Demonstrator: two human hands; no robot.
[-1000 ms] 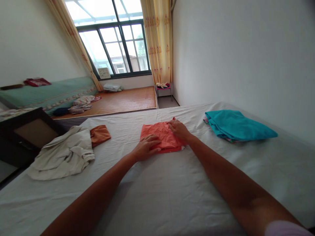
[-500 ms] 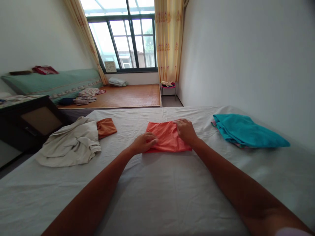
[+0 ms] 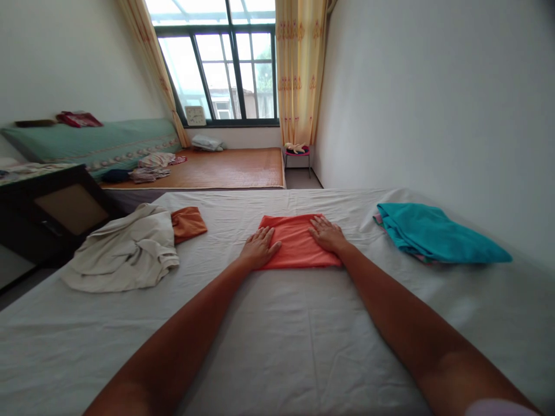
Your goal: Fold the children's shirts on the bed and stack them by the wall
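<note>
A folded coral-orange cloth garment (image 3: pixel 295 242) lies flat on the pale bed sheet (image 3: pixel 277 335), roughly rectangular. My left hand (image 3: pixel 260 247) rests flat on its left edge, fingers stretched out. On its right side lies my right hand (image 3: pixel 328 233), palm down with the fingers spread. Neither hand grips the fabric. What kind of garment it is, I cannot tell from the fold. Parts of its left and right edges are hidden under my hands.
Left on the bed lie a crumpled cream garment (image 3: pixel 130 251) and a folded rust-brown cloth (image 3: pixel 189 223). A folded teal garment (image 3: pixel 437 231) lies to the right, near the wall. Beyond stand a dark cabinet (image 3: pixel 56 214) and a second bed with a brown mat (image 3: pixel 234 167).
My left hand has moved slightly forward and flattened from a curled pose. The fingers of my right hand have spread on the cloth, whose surface and near edge now look smoother.
</note>
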